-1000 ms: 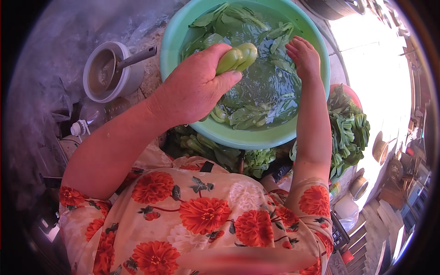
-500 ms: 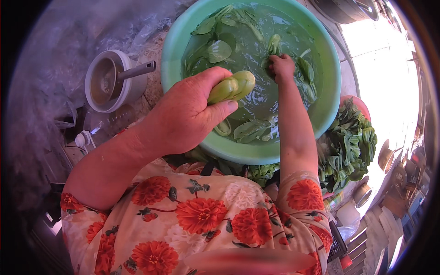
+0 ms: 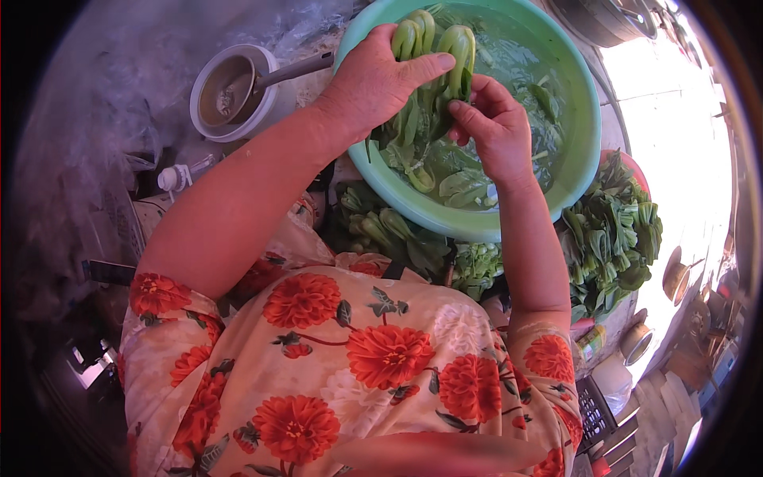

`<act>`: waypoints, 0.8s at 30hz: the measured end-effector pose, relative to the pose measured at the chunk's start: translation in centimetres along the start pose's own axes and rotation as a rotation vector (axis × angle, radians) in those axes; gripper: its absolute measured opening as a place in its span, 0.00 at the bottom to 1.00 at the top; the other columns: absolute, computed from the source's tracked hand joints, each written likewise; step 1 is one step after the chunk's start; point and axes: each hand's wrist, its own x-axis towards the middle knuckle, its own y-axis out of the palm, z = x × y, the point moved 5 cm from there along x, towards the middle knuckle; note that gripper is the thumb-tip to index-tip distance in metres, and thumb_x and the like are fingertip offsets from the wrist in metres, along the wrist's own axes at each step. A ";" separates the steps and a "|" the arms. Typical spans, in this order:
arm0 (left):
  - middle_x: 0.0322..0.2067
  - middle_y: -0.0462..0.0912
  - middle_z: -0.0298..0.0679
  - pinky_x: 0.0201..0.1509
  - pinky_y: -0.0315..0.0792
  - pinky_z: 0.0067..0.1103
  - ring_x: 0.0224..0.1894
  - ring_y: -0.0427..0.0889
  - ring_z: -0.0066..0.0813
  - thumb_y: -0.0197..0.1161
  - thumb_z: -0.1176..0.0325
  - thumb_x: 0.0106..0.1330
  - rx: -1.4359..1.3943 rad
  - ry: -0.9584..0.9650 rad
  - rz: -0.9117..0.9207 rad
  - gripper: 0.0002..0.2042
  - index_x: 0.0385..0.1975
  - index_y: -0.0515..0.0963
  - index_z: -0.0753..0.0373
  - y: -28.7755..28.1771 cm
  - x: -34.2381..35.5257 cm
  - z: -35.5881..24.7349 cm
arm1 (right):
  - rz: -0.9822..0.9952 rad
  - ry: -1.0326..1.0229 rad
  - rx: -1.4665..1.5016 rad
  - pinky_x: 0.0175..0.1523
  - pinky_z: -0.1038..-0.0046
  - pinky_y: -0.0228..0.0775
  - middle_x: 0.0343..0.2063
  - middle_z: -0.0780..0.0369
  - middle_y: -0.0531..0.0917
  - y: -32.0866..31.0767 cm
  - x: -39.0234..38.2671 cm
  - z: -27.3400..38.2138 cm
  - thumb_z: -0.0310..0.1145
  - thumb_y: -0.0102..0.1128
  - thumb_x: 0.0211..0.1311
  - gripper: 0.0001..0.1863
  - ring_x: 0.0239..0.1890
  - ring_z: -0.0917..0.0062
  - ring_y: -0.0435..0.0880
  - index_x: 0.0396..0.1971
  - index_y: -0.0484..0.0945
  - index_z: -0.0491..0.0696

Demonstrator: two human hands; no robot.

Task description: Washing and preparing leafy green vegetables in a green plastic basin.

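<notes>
Over the water of a large green basin (image 3: 586,119), my left hand (image 3: 367,86) is closed around a bunch of bok choy, with pale stem ends up and leaves hanging down. One bok choy (image 3: 407,40) is against my palm; another bok choy (image 3: 458,52) stands beside it, under my thumb. My right hand (image 3: 499,131) pinches that second head lower down, by its leaves. Its fingertips are partly hidden behind the greens. Loose leaves (image 3: 544,102) float in the basin water, and more lie just below my hands.
To the left, a long-handled pan (image 3: 218,91) rests in a white bucket (image 3: 274,99), near a capped plastic jug (image 3: 169,178). Piled greens (image 3: 612,238) fill a pink container at the right. More bok choy (image 3: 377,226) lies between the basin and my body.
My right hand has come up out of the water with a bok choy and met my left hand. That second head now sits beside the ones in my left hand. The view has shifted.
</notes>
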 end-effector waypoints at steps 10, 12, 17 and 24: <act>0.40 0.80 0.37 0.43 0.76 0.22 0.39 0.80 0.24 0.68 0.68 0.58 -0.229 -0.025 0.267 0.18 0.47 0.74 0.64 -1.7 -5.8 -1.2 | -0.008 -0.079 -0.400 0.27 0.83 0.69 0.36 0.63 0.82 4.0 -7.7 5.9 0.31 0.63 0.59 0.19 0.23 0.86 0.78 0.50 0.78 0.45; 0.39 0.80 0.37 0.43 0.76 0.24 0.38 0.80 0.25 0.64 0.73 0.60 -0.277 -0.090 0.400 0.14 0.45 0.75 0.62 -1.4 -8.4 -2.1 | -0.096 -0.125 -0.372 0.28 0.85 0.68 0.36 0.63 0.83 4.2 -9.4 6.9 0.35 0.65 0.59 0.19 0.26 0.86 0.78 0.49 0.79 0.45; 0.38 0.80 0.35 0.43 0.76 0.21 0.38 0.79 0.22 0.67 0.70 0.58 -0.265 -0.052 0.633 0.15 0.45 0.75 0.63 -1.1 -11.9 -2.7 | 0.011 -0.180 -0.235 0.28 0.82 0.67 0.28 0.63 0.81 9.9 -12.2 8.7 0.38 0.61 0.64 0.17 0.23 0.83 0.76 0.46 0.75 0.43; 0.40 0.81 0.37 0.46 0.76 0.23 0.41 0.80 0.26 0.64 0.77 0.58 -0.362 -0.040 0.777 0.15 0.46 0.75 0.62 -0.3 -13.3 -2.5 | -0.049 -0.210 -0.221 0.26 0.80 0.66 0.25 0.66 0.79 11.4 -12.2 8.8 0.36 0.64 0.62 0.13 0.22 0.83 0.75 0.39 0.73 0.45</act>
